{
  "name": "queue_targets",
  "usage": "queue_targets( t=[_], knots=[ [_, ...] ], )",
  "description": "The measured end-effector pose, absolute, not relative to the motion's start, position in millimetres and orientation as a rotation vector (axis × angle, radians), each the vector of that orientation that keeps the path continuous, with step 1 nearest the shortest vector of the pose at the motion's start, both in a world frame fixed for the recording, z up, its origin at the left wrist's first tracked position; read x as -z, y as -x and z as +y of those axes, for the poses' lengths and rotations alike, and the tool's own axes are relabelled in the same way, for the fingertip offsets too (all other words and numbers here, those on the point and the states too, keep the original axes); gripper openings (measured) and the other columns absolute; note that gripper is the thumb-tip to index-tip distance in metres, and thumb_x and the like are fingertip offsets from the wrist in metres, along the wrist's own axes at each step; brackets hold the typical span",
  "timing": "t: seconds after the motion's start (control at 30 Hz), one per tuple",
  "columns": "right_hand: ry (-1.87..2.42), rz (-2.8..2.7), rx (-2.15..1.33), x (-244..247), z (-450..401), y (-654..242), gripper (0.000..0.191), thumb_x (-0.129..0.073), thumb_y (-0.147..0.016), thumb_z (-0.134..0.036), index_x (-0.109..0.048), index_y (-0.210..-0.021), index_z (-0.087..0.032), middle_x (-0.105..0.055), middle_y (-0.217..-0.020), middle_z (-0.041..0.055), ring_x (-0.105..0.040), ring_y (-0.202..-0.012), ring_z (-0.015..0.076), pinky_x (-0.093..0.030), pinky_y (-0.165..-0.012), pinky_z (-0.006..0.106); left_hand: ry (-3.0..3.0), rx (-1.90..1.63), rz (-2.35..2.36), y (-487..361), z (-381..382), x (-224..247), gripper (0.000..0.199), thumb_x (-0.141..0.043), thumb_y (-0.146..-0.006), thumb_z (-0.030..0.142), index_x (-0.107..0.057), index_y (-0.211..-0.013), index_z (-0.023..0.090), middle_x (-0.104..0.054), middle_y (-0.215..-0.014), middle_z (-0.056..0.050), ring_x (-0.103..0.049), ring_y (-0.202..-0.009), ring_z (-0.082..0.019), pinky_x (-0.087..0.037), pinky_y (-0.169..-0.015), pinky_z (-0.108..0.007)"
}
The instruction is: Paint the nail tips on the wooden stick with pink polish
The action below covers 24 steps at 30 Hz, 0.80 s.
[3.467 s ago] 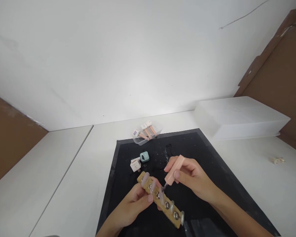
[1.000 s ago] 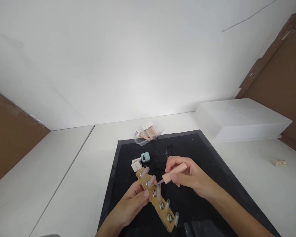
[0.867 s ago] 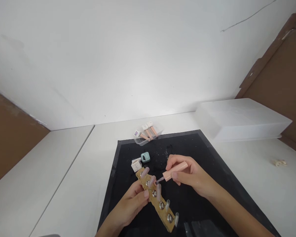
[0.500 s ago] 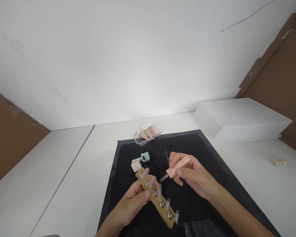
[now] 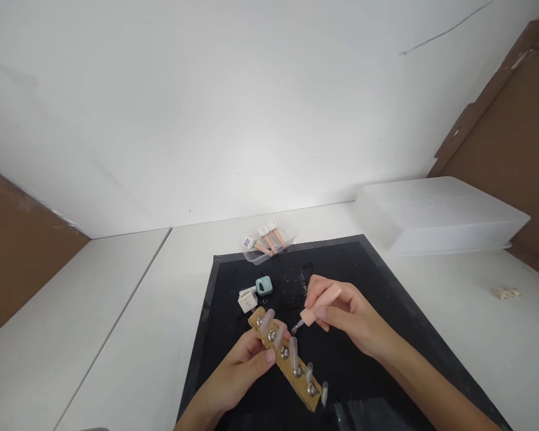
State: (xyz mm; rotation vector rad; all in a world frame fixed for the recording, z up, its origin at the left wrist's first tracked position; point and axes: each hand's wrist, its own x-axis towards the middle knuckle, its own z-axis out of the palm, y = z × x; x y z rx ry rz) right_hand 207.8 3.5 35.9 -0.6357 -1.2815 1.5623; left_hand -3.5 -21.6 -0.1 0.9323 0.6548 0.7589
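My left hand (image 5: 247, 365) is closed around a tan nail-tip display strip (image 5: 291, 374), tilted down to the right. Metal studs run along it, with several clear, pale pink false nails (image 5: 293, 352) standing off them. Pinched in my right hand (image 5: 350, 311) is a nail polish brush (image 5: 320, 305) with a pink cap handle. Its wet-looking bristles point down left, close to the middle nails; whether they touch is unclear. Just beyond the strip are a white square polish bottle (image 5: 248, 300) and a teal square container (image 5: 264, 285).
At the back of the black mat (image 5: 233, 272) lies a clear tray (image 5: 258, 259) of pink-capped white bottles. A large translucent white box (image 5: 444, 215) stands at the back right. Small cream-coloured pieces (image 5: 505, 293) lie on the right of the white table (image 5: 130, 335).
The brush in my right hand has shifted slightly left and down and turned a little. The strip in my left hand has moved slightly to the right.
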Motion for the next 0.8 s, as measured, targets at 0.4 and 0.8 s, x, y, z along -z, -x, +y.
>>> queue_targets(
  t=[0.4, 0.8],
  knots=[
    [0.625, -1.35, -1.497, -37.8, 3.4, -209.5, 0.014, -0.065, -0.079, -0.027, -0.069, -0.069, -0.019, -0.054, -0.073, 0.0016, -0.044, -0.055, 0.0102, -0.036, -0.051, 0.025, -0.934, -0.765, 0.607, 3.4, -21.1, -0.9, 0.021, -0.065, -0.074, 0.035, -0.066, -0.094, 0.028, -0.052, -0.092, -0.001, -0.049, -0.089, -0.017, -0.035, -0.08, -0.032],
    [0.664, -1.302, -1.48, -37.5, 4.6, -209.1, 0.016, -0.066, -0.078, -0.028, -0.069, -0.066, -0.019, -0.06, -0.076, 0.0029, -0.048, -0.055, 0.0106, -0.038, -0.049, 0.024, -0.938, -0.746, 0.617, 4.5, -20.9, 0.6, 0.023, -0.066, -0.074, 0.035, -0.065, -0.095, 0.025, -0.055, -0.09, -0.002, -0.05, -0.089, -0.018, -0.037, -0.081, -0.033]
  ],
)
